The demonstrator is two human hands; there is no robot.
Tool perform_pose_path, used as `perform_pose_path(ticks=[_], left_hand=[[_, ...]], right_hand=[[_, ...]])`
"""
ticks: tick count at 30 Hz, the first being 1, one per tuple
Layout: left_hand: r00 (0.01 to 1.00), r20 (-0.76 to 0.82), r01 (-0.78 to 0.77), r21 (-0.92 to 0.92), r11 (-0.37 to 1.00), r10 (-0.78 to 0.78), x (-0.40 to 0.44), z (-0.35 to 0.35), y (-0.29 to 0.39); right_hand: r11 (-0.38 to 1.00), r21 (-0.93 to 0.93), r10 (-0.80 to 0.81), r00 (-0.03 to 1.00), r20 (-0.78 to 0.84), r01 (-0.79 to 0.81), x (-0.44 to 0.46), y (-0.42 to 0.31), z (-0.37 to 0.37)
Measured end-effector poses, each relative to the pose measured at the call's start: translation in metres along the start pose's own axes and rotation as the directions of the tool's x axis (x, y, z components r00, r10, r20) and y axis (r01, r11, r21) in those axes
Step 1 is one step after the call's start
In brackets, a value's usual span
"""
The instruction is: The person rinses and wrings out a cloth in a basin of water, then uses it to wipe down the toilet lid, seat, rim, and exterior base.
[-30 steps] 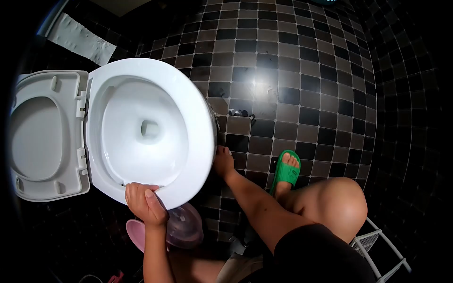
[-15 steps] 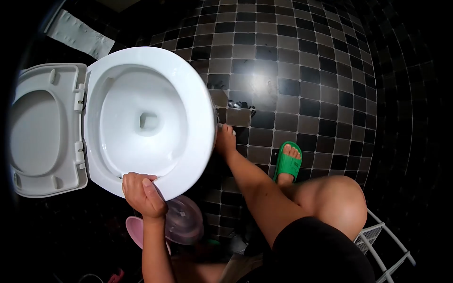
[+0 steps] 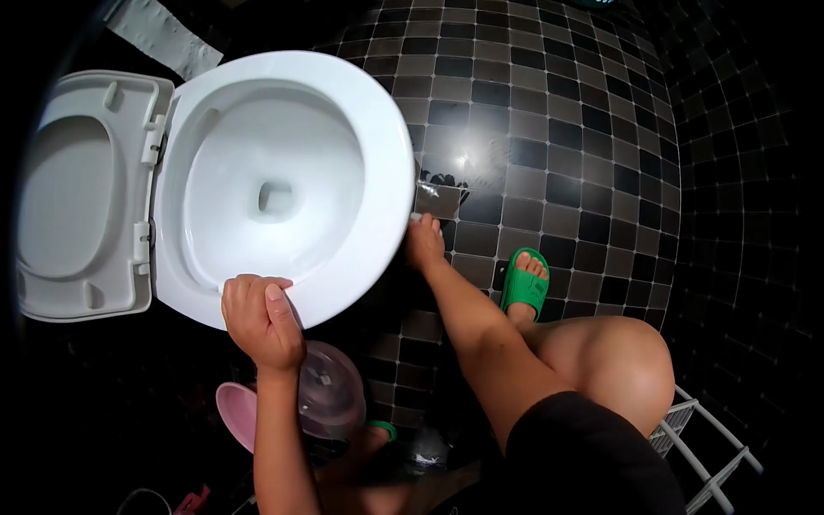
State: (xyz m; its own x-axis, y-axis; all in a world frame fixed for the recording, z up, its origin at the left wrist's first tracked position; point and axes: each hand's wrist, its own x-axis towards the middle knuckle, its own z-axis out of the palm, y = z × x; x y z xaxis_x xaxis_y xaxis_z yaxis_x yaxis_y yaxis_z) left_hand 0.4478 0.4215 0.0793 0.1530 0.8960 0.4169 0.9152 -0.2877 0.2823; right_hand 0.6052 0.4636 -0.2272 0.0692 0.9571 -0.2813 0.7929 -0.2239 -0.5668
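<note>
The white toilet bowl (image 3: 388, 142) stands on the left, with its seat and lid (image 3: 129, 193) raised. My left hand (image 3: 262, 322) is closed over the bowl's near rim, thumb on top. Low by the outer front of the bowl, close to the floor, is my right hand (image 3: 427, 243). Its fingers are curled around something small and whitish, mostly hidden by the hand. Wet patches and dark smears show on the tiles just beyond it.
Dark tiled floor (image 3: 525, 186) runs to a tiled wall at right. Below the bowl are a clear plastic basin (image 3: 333, 395) and a pink basin (image 3: 237, 414). My foot wears a green slipper (image 3: 525, 287). A white rack (image 3: 708, 455) stands behind my knee.
The view has shifted, so the toilet sits higher in the picture. My left hand keeps its grip on the rim; my right hand stays low at the bowl's outer side.
</note>
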Motion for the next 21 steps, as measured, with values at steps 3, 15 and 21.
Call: perform_pose_path(ticks=[3, 15, 21], left_hand=[[0.999, 0.005, -0.034, -0.013, 0.999, 0.034, -0.017, -0.012, 0.006], [0.872, 0.391, 0.316, 0.01, 0.949, -0.295, -0.145, -0.09, 0.015], [0.776, 0.558, 0.309, 0.066, 0.949, -0.292, -0.174, -0.091, 0.025]], right_hand=[[0.998, 0.056, -0.015, 0.995, -0.103, 0.021, 0.004, -0.003, 0.029], [0.947, -0.074, -0.321, 0.894, -0.314, 0.314, -0.049, -0.019, 0.112], [0.971, -0.036, -0.239, 0.969, -0.064, 0.237, -0.06, -0.013, 0.07]])
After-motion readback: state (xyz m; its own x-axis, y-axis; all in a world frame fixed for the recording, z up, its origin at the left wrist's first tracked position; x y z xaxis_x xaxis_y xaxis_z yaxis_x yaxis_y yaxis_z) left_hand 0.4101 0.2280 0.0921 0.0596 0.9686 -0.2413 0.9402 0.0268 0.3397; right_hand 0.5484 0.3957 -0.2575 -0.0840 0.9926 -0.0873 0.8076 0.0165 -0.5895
